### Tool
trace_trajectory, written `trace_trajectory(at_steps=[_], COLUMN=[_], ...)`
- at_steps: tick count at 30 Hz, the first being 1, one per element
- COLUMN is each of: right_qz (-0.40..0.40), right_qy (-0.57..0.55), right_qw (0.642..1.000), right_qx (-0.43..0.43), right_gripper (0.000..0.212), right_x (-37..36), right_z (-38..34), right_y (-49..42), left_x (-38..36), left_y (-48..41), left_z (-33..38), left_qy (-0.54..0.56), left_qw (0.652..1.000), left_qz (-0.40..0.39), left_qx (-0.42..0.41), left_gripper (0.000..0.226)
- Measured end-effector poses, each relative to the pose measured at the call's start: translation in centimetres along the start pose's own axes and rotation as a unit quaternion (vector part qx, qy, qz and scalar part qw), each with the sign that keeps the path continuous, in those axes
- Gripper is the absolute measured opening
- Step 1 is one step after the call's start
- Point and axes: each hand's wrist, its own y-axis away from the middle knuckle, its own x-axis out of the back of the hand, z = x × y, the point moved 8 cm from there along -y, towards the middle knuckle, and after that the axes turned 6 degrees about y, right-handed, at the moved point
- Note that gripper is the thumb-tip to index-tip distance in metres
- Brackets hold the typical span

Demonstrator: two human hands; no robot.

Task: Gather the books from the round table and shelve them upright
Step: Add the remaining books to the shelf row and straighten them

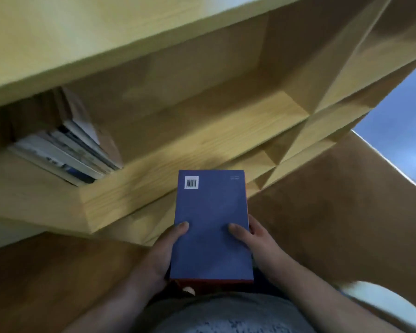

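Note:
A blue book with a white barcode on its back cover lies flat between my hands, low in the middle of the view. A red edge shows beneath it, perhaps another book. My left hand grips its left side, thumb on the cover. My right hand grips its right side the same way. The book is held in front of a light wooden bookshelf. Inside the shelf's left end, several books stand leaning.
The shelf compartment to the right of the leaning books is bare wood. A shelf board runs above it. Brown floor lies below, a blue patch at right, and a white rounded edge at lower right.

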Motion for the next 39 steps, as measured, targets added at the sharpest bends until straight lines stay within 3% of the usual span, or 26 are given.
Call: trace_trajectory(at_steps=[3,7,11,17,19,23,27,29,31,34,35,39], right_qz=[-0.056,-0.121,-0.169,-0.209,-0.214,-0.228,-0.213,-0.202,-0.206,-0.218,-0.216,-0.211], right_qy=[0.026,0.077,0.121,0.137,0.135,0.146,0.201,0.201,0.207,0.224,0.230,0.227], right_qw=[0.998,0.988,0.977,0.968,0.968,0.961,0.947,0.942,0.932,0.916,0.913,0.890], right_qx=[-0.033,-0.052,-0.040,-0.012,-0.002,0.050,0.131,0.179,0.212,0.250,0.260,0.335], right_gripper=[0.086,0.061,0.059,0.098,0.098,0.088,0.094,0.085,0.079,0.089,0.092,0.072], right_x=[0.4,-0.1,-1.6,-3.9,-4.5,-5.3,-6.1,-6.2,-6.5,-7.4,-7.5,-8.7], right_z=[-1.3,-2.4,-4.4,-5.8,-6.3,-8.7,-12.5,-14.6,-16.6,-19.0,-19.6,-22.2], right_y=[-2.0,-3.7,-4.2,-3.3,-2.7,-2.5,-4.8,-7.0,-9.7,-14.2,-15.7,-20.2], left_x=[-0.3,-0.1,0.3,1.2,1.2,1.4,0.8,0.4,0.9,0.6,0.8,1.8], left_y=[-0.1,0.1,0.7,1.9,2.5,2.7,2.1,0.9,-0.7,-3.5,-4.4,-7.7], left_z=[-0.3,-0.9,-1.0,-0.9,-0.9,0.8,5.2,8.2,10.9,14.9,15.8,19.1], left_qy=[0.051,0.103,0.145,0.181,0.191,0.190,0.192,0.169,0.149,0.107,0.101,0.104], left_qw=[0.997,0.989,0.981,0.971,0.969,0.965,0.949,0.939,0.924,0.907,0.897,0.859], left_qz=[0.046,0.097,0.115,0.107,0.094,0.070,0.059,0.058,0.085,0.077,0.086,0.114], left_qx=[-0.019,-0.043,-0.065,-0.110,-0.124,-0.165,-0.245,-0.294,-0.342,-0.400,-0.421,-0.489], left_gripper=[0.023,0.032,0.027,0.031,0.043,0.072,0.048,0.058,0.047,0.082,0.082,0.060])
